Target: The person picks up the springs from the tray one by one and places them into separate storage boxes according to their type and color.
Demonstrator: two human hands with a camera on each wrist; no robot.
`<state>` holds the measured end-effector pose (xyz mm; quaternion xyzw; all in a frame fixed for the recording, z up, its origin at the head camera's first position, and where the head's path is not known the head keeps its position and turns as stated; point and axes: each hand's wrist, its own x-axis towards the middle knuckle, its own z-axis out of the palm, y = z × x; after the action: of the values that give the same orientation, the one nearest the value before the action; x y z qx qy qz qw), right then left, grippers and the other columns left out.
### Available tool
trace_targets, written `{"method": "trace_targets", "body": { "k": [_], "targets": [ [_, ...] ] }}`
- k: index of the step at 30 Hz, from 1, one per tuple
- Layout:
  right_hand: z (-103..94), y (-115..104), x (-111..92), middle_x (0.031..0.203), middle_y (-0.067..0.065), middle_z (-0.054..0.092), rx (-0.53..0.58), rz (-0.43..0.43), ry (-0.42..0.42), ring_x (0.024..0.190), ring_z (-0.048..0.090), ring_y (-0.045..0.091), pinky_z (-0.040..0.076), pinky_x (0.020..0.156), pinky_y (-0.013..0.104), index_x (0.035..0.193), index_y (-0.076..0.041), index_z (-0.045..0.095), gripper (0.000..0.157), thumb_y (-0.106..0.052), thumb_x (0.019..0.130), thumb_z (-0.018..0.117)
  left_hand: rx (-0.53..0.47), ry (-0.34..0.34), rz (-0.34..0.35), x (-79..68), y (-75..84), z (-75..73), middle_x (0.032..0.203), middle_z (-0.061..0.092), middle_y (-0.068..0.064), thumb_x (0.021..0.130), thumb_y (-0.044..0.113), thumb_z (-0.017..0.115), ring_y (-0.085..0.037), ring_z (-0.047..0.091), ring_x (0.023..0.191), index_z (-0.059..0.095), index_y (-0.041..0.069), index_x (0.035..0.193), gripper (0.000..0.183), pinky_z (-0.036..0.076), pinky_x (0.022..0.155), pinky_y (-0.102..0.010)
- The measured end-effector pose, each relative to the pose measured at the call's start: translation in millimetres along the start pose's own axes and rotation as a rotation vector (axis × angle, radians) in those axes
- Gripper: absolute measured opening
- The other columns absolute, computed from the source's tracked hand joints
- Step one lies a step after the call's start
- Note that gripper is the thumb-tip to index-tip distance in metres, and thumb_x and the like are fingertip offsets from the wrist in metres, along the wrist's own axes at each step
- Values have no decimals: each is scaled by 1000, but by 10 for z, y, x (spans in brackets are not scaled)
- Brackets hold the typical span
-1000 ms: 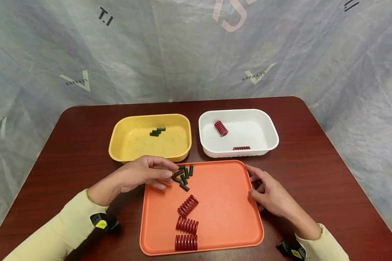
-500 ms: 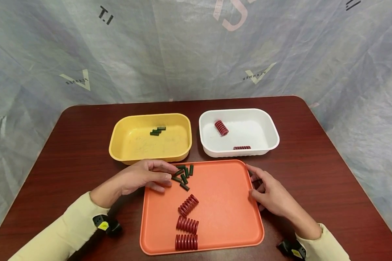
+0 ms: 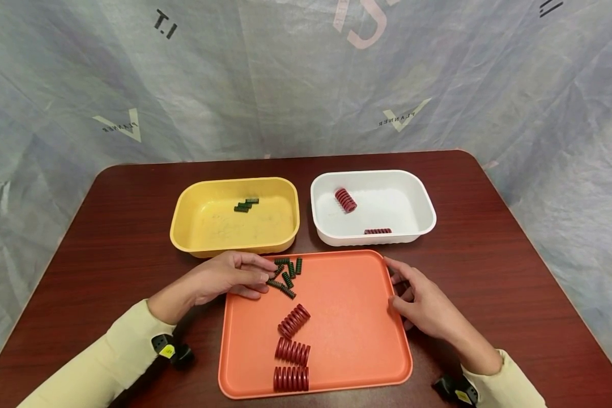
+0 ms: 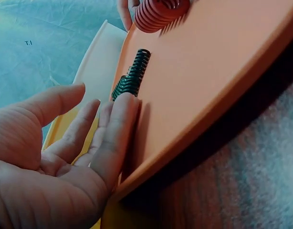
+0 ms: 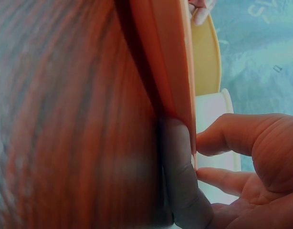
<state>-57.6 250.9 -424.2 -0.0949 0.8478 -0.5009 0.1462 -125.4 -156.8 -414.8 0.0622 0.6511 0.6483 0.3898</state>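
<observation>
Several small dark green coil springs (image 3: pixel 288 279) lie in a loose cluster at the far left corner of the orange tray (image 3: pixel 357 323). My left hand (image 3: pixel 229 277) reaches over that corner, its fingers extended and apart. In the left wrist view one fingertip (image 4: pixel 125 100) meets the green springs (image 4: pixel 141 62); nothing is pinched. Three larger red coil springs (image 3: pixel 292 352) lie along the tray's near left part. At the tray's right edge, my right hand (image 3: pixel 422 300) grips the rim, the thumb (image 5: pixel 215 136) above and a finger (image 5: pixel 177 167) below.
Behind the tray stands a yellow bin (image 3: pixel 204 226) with three green springs (image 3: pixel 245 205) inside. Beside it, a white bin (image 3: pixel 392 201) holds two red springs (image 3: pixel 345 200). Under everything is a dark wooden table (image 3: pixel 489 255), with a grey sheet (image 3: pixel 285 85) hanging behind.
My left hand has shifted slightly right and down into the green cluster. The green springs by its fingertips have turned and two now lie nearly in line. The right hand has stayed still.
</observation>
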Motion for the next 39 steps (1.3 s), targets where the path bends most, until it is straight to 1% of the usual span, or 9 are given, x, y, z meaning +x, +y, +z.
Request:
{"method": "trace_targets", "body": {
  "k": [10,19,24,28,31,34,39],
  "targets": [
    [-1,-6,2,118,24,52,-2,5,0,67,64,22,58,42,39,158,-6,35,75,11,91,63,21,22,12,17,-26,14,120,71,-17,99,8,69,-26,72,101,62,-11,133,39,61,89,-41],
    [7,5,5,117,24,53,-17,1,2,66,64,21,57,41,39,158,-6,36,74,11,91,63,71,53,1,43,-26,43,126,69,-20,98,4,70,-23,72,98,64,-11,130,37,62,87,-40],
    [10,5,6,116,24,53,-2,-3,1,66,65,21,57,41,40,158,-6,36,74,12,91,62,95,87,3,73,-20,79,121,71,-20,94,0,73,-23,73,97,65,-11,128,36,63,86,-39],
    [10,5,5,116,24,53,-1,-7,2,65,65,21,57,41,40,158,-7,36,74,12,91,62,133,138,12,87,-24,127,114,73,-19,91,-1,76,-23,75,92,69,-11,122,33,64,81,-38],
    [9,6,5,116,24,53,3,-8,2,64,65,21,57,41,39,158,-7,35,74,12,91,62,169,164,26,88,-24,162,110,74,-19,89,-3,78,-22,74,88,70,-10,118,31,64,79,-38],
    [8,8,3,115,24,53,10,-10,-1,65,65,21,57,41,39,158,-6,35,74,12,91,62,197,173,40,81,-19,183,110,73,-19,89,-4,77,-23,74,87,70,-11,117,30,64,78,-38],
    [5,9,2,116,24,53,13,-12,-2,65,65,21,57,41,39,158,-6,35,74,12,91,62,219,176,45,66,-12,194,106,74,-19,92,-2,75,-22,74,86,70,-11,117,28,64,76,-37]
  ]
}}
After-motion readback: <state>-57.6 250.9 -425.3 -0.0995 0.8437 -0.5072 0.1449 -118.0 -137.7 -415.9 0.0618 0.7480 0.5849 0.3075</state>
